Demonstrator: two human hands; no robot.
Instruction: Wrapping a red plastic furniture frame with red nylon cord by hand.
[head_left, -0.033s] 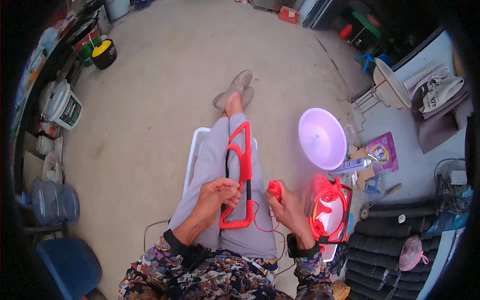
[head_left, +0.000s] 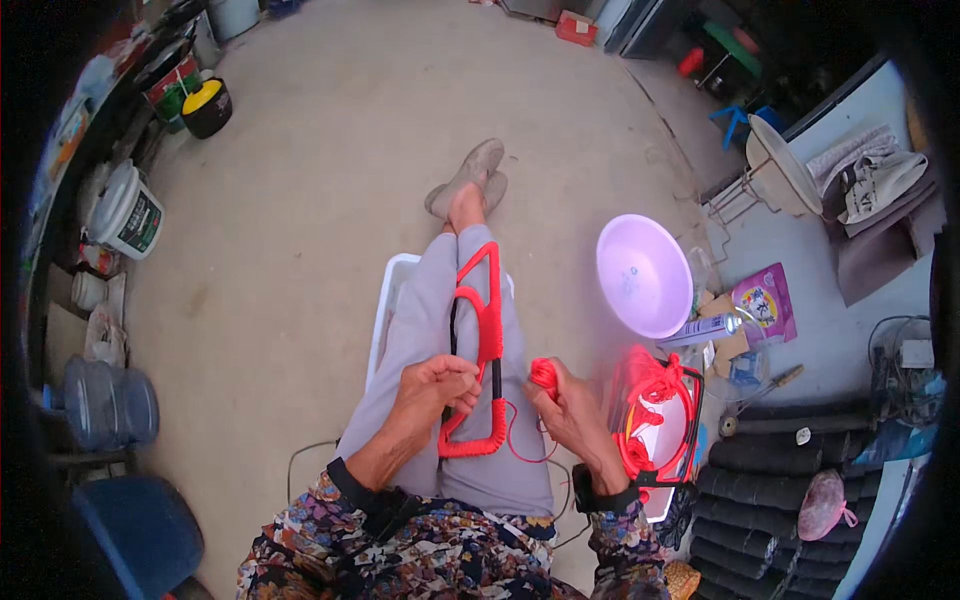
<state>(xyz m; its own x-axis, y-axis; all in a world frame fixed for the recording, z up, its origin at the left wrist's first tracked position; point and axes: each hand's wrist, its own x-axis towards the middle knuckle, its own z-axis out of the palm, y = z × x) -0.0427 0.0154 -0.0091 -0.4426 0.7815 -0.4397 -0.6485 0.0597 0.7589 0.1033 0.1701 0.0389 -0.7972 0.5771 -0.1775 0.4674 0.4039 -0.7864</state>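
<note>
A frame partly wrapped in red cord [head_left: 490, 325] lies along my lap, with bare black bar showing in places. My left hand [head_left: 432, 392] rests at the frame's left side, thumb and forefinger pinched together. What lies between those fingertips is hidden. In my right hand [head_left: 578, 415], held to the right of the frame, is a small bundle of red cord [head_left: 543, 374], with my fingers closed round its lower part. A thin strand of cord [head_left: 513, 440] hangs in a slack loop between the frame and this hand.
A white basket [head_left: 655, 440] holding red cord and red-wrapped frames stands by my right arm. Beyond it are a lilac basin [head_left: 645, 277], a spray can [head_left: 703, 330] and black padded rolls [head_left: 790, 495]. A white bucket [head_left: 128, 212] and water jug [head_left: 110, 403] line the left side.
My right hand has shifted very slightly left with the bundle of red cord. The left hand and the frame stay in place.
</note>
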